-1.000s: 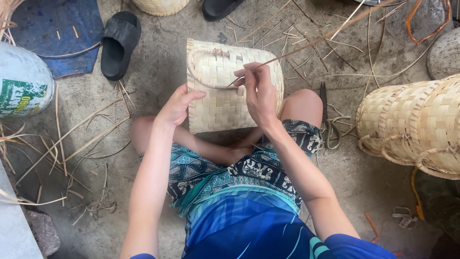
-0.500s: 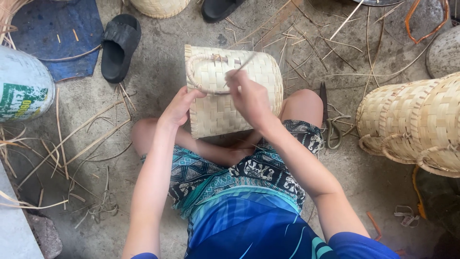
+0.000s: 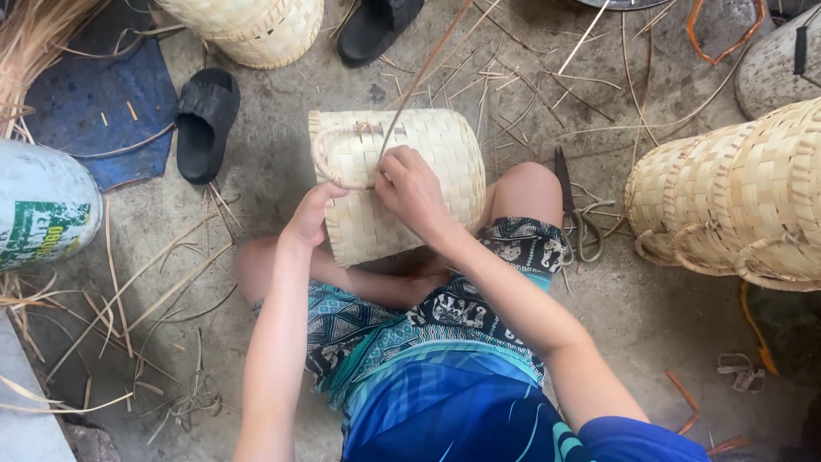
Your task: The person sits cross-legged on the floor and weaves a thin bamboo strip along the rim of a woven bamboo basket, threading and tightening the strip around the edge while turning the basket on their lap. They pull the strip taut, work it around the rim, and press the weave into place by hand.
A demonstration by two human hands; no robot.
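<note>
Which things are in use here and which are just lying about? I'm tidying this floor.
In use: small pale woven basket, thin cane strip, left hand, right hand.

Lying about: black rubber sandals, metal scissors, stacked woven baskets, blue mat.

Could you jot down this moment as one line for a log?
left hand: steadies woven basket | right hand: pinches thin strip at basket handle | scissors on floor

Around you on the concrete floor point(image 3: 256, 171): a pair of scissors point(image 3: 575, 214) just right of your knee, a stack of finished woven baskets point(image 3: 735, 201) further right, another basket point(image 3: 248, 26) up top, two black slides point(image 3: 205, 120) point(image 3: 372, 26), a blue cloth point(image 3: 111, 111), a white sack point(image 3: 38, 210) at left, and loose straw strips point(image 3: 128, 291) scattered everywhere.
</note>
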